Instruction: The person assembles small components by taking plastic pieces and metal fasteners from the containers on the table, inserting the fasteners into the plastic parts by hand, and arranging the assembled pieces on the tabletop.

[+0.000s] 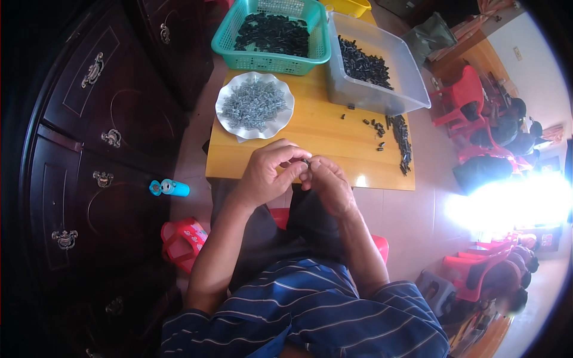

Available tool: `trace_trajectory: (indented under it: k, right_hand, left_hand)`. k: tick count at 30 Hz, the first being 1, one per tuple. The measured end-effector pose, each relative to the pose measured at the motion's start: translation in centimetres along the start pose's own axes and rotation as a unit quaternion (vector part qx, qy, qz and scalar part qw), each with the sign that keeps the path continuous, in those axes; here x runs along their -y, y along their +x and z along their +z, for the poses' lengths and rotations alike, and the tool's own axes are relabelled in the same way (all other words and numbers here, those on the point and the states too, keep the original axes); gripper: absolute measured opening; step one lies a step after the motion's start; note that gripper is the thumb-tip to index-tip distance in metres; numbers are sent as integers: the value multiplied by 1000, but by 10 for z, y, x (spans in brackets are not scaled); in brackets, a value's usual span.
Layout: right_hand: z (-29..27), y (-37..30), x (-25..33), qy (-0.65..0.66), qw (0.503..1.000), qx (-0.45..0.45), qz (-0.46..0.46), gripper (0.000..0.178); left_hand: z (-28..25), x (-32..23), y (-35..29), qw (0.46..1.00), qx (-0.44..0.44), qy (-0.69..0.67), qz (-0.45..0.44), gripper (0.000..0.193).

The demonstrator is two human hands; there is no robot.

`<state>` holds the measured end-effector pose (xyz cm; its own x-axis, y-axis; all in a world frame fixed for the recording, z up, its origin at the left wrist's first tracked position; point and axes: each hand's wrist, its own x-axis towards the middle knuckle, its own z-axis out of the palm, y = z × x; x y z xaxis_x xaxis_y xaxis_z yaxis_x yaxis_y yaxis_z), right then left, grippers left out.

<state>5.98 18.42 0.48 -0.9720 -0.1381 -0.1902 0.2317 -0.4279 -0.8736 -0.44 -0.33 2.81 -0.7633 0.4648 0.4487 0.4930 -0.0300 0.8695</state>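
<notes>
Above the table's near edge, my left hand (270,173) and my right hand (329,184) meet with their fingertips pinched together. Between them is a small dark piece (306,161), mostly covered by the fingers, so its exact kind does not show. Just beyond my left hand, a white scalloped plate (224,122) holds a heap of small, clear or silvery parts (253,104). To the right of my hands, several short black cylindrical pieces (379,127) lie loose on the wooden table (310,101), beside a row of black pieces (403,145) along the right edge.
A green perforated basket (271,63) of black strips and a translucent bin (382,101) of black pieces stand at the back. A dark cabinet (89,125) rises on the left, near a blue flask (175,188). Red chairs (464,95) and other people are farther right.
</notes>
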Motion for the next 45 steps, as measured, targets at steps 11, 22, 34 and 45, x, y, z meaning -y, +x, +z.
trace_trajectory:
  k: [11,22,34,45]
  right_hand:
    - [10,4,-25,120,992,-47,-9,22]
    - [11,6,-20,164,986,21,3,50]
    - [14,5,-18,156,988,-4,7,47]
    - [14,21,38,-197,973,-30,-113,29]
  left_hand:
    - [15,2,-3,970,-48,230,67,41]
    - [13,2,-4,983,-32,173,46,33]
    - [14,2,-1,984,-32,163,58,23]
    - [10,-12,-4,988,-59,140,14,50]
